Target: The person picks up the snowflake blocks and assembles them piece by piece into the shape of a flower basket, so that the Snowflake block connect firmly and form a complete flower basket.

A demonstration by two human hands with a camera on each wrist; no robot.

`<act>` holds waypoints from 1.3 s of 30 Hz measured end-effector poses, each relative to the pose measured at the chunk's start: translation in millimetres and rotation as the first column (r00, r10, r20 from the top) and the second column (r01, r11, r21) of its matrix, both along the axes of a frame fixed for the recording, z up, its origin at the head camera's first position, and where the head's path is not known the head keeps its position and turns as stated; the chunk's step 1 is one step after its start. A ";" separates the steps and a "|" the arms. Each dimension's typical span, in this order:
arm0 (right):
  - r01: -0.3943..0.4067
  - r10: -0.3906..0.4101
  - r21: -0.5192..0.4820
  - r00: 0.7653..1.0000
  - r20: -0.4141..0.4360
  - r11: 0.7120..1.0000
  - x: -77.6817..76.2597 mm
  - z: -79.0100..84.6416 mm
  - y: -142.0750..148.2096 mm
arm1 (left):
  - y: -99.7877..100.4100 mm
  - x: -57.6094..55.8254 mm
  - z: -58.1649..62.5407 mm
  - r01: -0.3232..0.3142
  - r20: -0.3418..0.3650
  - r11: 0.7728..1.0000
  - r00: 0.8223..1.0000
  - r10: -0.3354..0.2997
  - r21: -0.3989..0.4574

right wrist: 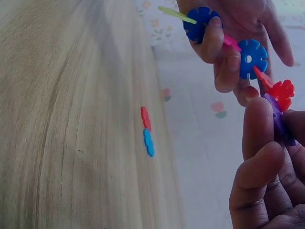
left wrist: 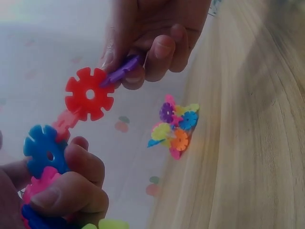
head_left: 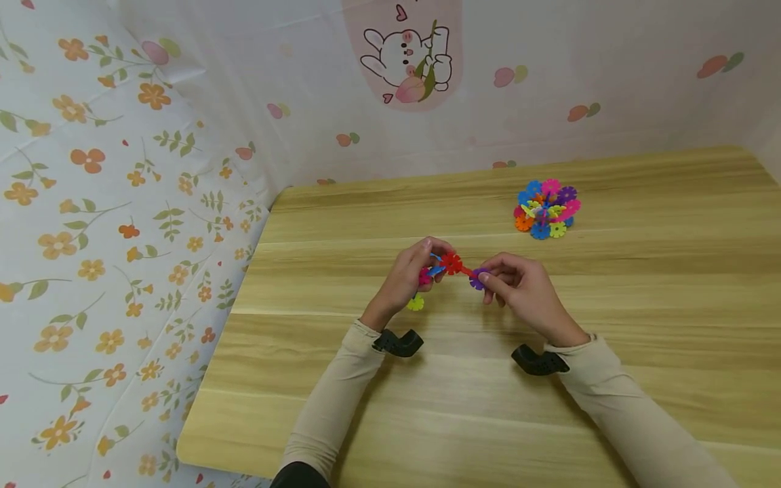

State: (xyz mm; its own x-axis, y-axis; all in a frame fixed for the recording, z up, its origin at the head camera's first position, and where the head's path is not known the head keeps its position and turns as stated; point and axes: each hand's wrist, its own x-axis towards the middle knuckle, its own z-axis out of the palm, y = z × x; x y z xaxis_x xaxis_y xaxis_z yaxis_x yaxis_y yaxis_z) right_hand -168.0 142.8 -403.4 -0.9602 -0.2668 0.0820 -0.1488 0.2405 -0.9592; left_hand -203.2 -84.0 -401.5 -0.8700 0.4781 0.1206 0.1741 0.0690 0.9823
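Note:
A chain of snowflake-shaped plastic discs stretches between the two hands above the table. My left hand grips its lower part, with fingers curled around a pink disc and a dark blue one. A blue disc sticks out past those fingers, followed by two red discs. At the other end, my right hand pinches a purple disc between thumb and fingers; it meets the outer red disc at the edge. A yellow disc hangs from the chain below the left hand.
A ball-like cluster of many-coloured discs stands at the back right of the wooden table. In the right wrist view, a red piece and a light blue piece lie on the tabletop. Patterned cloth hangs behind and left.

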 end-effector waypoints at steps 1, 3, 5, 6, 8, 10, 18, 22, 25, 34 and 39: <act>0.000 0.000 0.000 1.000 0.002 1.000 0.0 -0.1 -0.2 | -0.4 0.0 -0.3 0.000 0.001 1.000 1.000 0.000 0.003; 0.002 -0.002 0.006 1.000 0.003 1.000 0.2 -0.8 -0.4 | -0.9 0.0 -0.4 -0.001 -0.001 1.000 1.000 0.001 0.006; 0.004 -0.004 0.008 1.000 0.004 1.000 0.5 -1.4 -0.6 | -1.4 0.0 -0.3 -0.004 -0.001 1.000 1.000 0.004 0.012; 0.005 -0.006 0.008 1.000 0.004 1.000 0.6 -1.9 -0.5 | -1.8 0.0 -0.2 -0.006 -0.002 1.000 1.000 0.006 0.011; 0.007 -0.007 0.009 1.000 0.002 1.000 0.8 -2.6 -0.2 | -2.6 0.0 -0.3 -0.012 -0.003 1.000 1.000 0.012 0.006; 0.006 -0.006 0.005 1.000 -0.001 1.000 1.3 -2.6 0.1 | -3.1 -0.2 -0.9 -0.013 -0.001 1.000 1.000 0.013 0.004; -0.020 0.020 -0.016 1.000 -0.023 1.000 0.9 -3.3 -5.0 | -0.6 0.6 -4.2 0.017 0.004 0.999 1.000 -0.017 -0.045; -0.024 0.023 -0.017 0.999 -0.023 1.000 0.9 -2.6 -6.8 | -0.2 1.0 -4.2 0.014 -0.001 0.997 1.000 -0.014 -0.075; -0.018 0.018 -0.012 1.000 -0.020 1.000 1.0 -2.8 -6.5 | -1.4 1.2 -3.3 -0.009 -0.013 0.996 1.000 0.008 -0.090; -0.031 0.031 0.005 0.999 -0.018 1.000 -0.6 -6.8 -5.4 | -5.0 0.9 -3.6 -0.066 -0.063 0.986 0.996 0.057 -0.153; -0.074 0.075 0.064 0.997 -0.022 0.995 -5.9 -9.0 -2.4 | -7.7 -0.8 -4.5 -0.073 -0.059 0.987 0.996 0.065 -0.144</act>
